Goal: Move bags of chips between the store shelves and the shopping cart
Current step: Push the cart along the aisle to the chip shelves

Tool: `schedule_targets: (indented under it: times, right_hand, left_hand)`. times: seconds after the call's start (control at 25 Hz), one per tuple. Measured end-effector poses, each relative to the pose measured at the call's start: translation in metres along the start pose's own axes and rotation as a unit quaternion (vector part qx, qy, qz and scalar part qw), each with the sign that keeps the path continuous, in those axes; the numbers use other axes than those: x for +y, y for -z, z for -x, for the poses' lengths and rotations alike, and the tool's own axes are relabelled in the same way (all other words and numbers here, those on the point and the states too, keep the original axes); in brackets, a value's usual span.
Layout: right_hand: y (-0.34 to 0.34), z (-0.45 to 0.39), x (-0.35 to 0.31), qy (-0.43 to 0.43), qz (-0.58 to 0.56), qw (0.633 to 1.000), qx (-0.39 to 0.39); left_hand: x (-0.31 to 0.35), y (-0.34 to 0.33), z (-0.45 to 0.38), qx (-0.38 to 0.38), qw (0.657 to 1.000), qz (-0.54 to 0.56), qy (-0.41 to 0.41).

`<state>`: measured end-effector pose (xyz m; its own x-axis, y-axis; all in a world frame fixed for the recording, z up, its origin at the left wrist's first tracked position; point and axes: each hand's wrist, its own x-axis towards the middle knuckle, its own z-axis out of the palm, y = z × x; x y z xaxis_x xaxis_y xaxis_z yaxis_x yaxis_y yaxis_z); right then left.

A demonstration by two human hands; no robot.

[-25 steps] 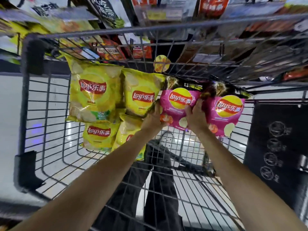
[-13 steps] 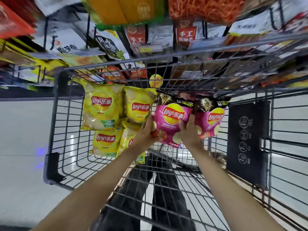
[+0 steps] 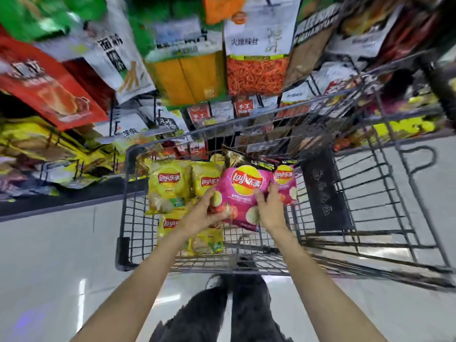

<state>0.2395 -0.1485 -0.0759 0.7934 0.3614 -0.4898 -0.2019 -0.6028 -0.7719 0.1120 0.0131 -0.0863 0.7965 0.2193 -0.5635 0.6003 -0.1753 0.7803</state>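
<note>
A pink Lay's chip bag (image 3: 243, 191) is raised above the basket of the grey wire shopping cart (image 3: 128, 193). My left hand (image 3: 204, 213) grips its lower left corner. My right hand (image 3: 270, 208) holds its right edge. A second pink bag (image 3: 287, 186) stands behind it at the right, partly hidden. Several yellow Lay's bags (image 3: 170, 186) lie in the left part of the cart, one (image 3: 207, 181) leaning at the back and others lower down (image 3: 170, 224).
Store shelves (image 3: 256, 58) packed with hanging snack packs rise just beyond the cart's far end. A black child-seat flap (image 3: 323, 191) stands at the right inside the cart. Pale glossy floor lies on both sides. My dark trousers and shoes show below the cart.
The pink bag has risen out of the cart in both hands, and my view has tilted up so more shelf shows. The cart looks farther away.
</note>
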Motion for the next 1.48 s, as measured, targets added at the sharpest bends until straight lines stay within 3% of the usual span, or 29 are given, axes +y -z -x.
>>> schedule_targets:
  times: [0.32, 0.68, 0.88, 1.12, 1.48]
  right_hand:
    - [0.038, 0.068, -0.041, 0.119, -0.055, 0.989, 0.061]
    - [0.182, 0.110, -0.057, 0.181, -0.059, 0.961, 0.199]
    - [0.292, 0.134, -0.018, 0.193, -0.091, 0.946, 0.243]
    - [0.457, 0.194, 0.054, 0.206, -0.131, 0.920, 0.308]
    - [0.626, 0.227, 0.138, 0.185, -0.098, 0.898, 0.387]
  left_hand:
    - [0.053, 0.022, 0.063, -0.007, 0.995, -0.011, -0.094]
    - [0.204, -0.034, 0.074, -0.068, 0.967, -0.064, -0.238]
    - [0.278, -0.128, 0.075, -0.081, 0.950, -0.093, -0.287]
    - [0.378, -0.292, 0.089, -0.114, 0.917, -0.108, -0.366]
    - [0.469, -0.469, 0.055, -0.162, 0.898, -0.104, -0.397]
